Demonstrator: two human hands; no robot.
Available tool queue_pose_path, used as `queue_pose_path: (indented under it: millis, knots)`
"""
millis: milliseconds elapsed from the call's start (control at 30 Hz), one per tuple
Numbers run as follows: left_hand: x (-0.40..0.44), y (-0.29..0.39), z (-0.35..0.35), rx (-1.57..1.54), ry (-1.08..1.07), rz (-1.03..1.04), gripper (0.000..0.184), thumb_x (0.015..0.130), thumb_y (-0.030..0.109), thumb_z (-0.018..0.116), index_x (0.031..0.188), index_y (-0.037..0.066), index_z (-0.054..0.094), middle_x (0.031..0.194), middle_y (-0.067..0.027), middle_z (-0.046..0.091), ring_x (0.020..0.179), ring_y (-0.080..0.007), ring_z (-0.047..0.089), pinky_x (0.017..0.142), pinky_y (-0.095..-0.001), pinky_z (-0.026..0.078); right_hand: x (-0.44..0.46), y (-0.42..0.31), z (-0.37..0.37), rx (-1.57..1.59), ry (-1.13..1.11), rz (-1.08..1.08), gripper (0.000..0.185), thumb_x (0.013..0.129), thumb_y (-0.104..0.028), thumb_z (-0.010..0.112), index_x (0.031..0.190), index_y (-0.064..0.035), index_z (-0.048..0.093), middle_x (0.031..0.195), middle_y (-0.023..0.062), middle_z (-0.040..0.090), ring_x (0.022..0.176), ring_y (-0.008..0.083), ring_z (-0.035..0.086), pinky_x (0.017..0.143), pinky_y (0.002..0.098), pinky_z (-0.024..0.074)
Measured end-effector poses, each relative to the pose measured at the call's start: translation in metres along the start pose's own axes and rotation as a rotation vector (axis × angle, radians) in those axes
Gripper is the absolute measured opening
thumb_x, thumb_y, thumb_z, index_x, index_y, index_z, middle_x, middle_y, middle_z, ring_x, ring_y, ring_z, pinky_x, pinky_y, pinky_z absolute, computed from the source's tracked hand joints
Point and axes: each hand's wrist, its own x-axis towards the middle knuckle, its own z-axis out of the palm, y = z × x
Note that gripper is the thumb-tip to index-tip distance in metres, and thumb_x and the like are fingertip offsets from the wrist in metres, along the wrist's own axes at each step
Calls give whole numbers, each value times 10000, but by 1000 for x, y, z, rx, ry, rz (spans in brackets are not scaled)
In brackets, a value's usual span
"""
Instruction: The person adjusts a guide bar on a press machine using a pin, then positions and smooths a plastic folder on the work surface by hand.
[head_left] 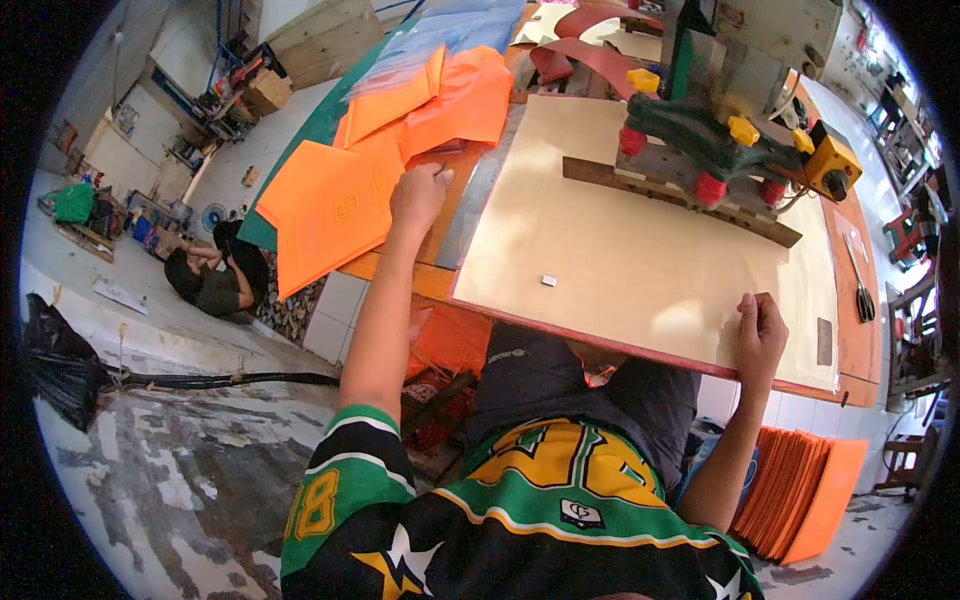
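Observation:
My left hand [418, 202] is closed at the near edge of the orange sheets [340, 215], by the left side of the table; what its fingers hold, if anything, is too small to make out. My right hand [760, 335] is curled over the front right edge of the cream work surface [620, 270], its fingers folded in, and whether something is inside is hidden. A small white block [549, 281] lies on that surface between my hands. Beyond it stands a machine [700, 150] with yellow knobs and a long metal bar.
Scissors [860, 290] lie on the table's right edge. A stack of orange folders [800, 490] stands low at the right. Blue plastic [440, 35] lies at the back left. Another person [215, 275] is on the floor at the far left, near a fan.

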Motion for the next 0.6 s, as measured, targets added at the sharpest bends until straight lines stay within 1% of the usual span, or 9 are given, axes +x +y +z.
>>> queue_pose_path:
  millis: [67,133,167,233,367,433,467,533,600]
  knots:
    - [14,-14,15,80,-15,-39,294,998,295,634,953,22,732,914,-239,709,917,-402,695,774,-517,530,0,-3,0,-18,-3,0,326,1054,-239,589,852,16,615,708,92,613,658,142,552,633,315,449]
    - [20,-21,25,144,4,-4,260,1004,294,630,1040,58,734,1039,-218,681,963,-413,681,794,-532,540,-1,-7,1,-45,12,-17,322,1052,-232,585,850,18,614,704,103,605,658,152,542,632,326,447]
    - [20,-25,30,146,7,-13,260,1004,294,630,1040,58,734,1039,-218,681,963,-413,681,794,-532,540,0,-5,2,-42,4,-23,322,1052,-232,585,850,18,614,704,103,605,658,152,542,632,326,447]
    - [14,-22,33,103,71,-10,250,1006,279,630,1113,71,720,1119,-203,631,996,-424,671,812,-541,543,1,-1,2,-55,11,-45,319,1051,-227,583,850,19,608,696,113,592,655,160,531,630,335,443]
    - [5,-31,46,47,156,36,243,1006,239,632,1135,52,717,1127,-202,614,992,-419,670,835,-529,545,0,-2,1,-57,10,-36,313,1051,-221,580,847,15,603,691,120,580,652,169,521,628,341,438]
    - [-3,-31,45,-96,328,125,236,1004,197,629,1151,31,709,1090,-197,621,987,-402,668,859,-508,547,-1,-6,0,-49,19,-52,313,1051,-221,578,844,12,602,690,122,576,649,173,520,627,341,437]
    - [-8,-34,42,-92,324,129,236,1004,197,629,1151,31,709,1090,-197,621,987,-402,668,859,-508,547,-2,-4,1,-46,19,-47,313,1051,-221,578,844,12,602,690,122,576,649,173,520,627,341,437]
    - [-25,-31,22,-288,482,149,246,996,189,642,1161,16,696,1066,-193,625,972,-380,661,869,-463,541,-1,-1,1,-31,22,-48,313,1053,-222,576,843,9,603,692,130,576,648,173,520,627,343,437]
    - [-47,-46,0,-296,636,122,241,989,207,662,1125,11,698,1034,-175,628,953,-339,650,847,-407,531,-1,-2,-1,-41,14,-24,310,1053,-222,576,847,8,603,693,133,576,646,177,522,627,346,439]
